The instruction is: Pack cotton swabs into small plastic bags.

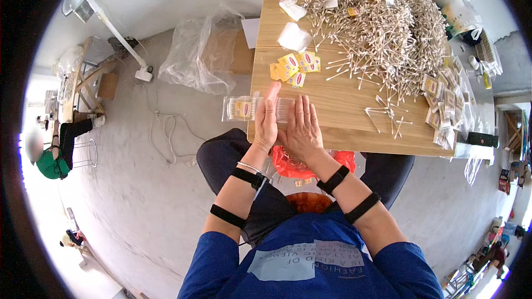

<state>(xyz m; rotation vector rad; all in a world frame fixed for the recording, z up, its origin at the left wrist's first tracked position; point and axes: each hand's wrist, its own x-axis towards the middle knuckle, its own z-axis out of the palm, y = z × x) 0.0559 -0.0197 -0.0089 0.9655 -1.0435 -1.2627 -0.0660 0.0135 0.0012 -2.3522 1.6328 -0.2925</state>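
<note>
A clear plastic packet (227, 109) of cotton swabs with a yellow label lies along the near left edge of the wooden table (343, 127), its left end jutting past the edge. My left hand (267, 122) stands on its side across the packet, fingers stretched forward. My right hand (302, 133) lies flat beside it, fingers straight, over the packet's right part, which it hides. Just beyond my hands are several yellow printed cards (298, 80). A few loose cotton swabs (388, 113) are scattered to the right.
A large heap of loose cotton swabs (382, 27) covers the table's far side. White plastic pieces (293, 37) lie at its left. Packed swab packets (440, 102) are stacked at the right edge. Below the near edge hangs a red plastic bag (347, 159). A person (52, 163) sits far left.
</note>
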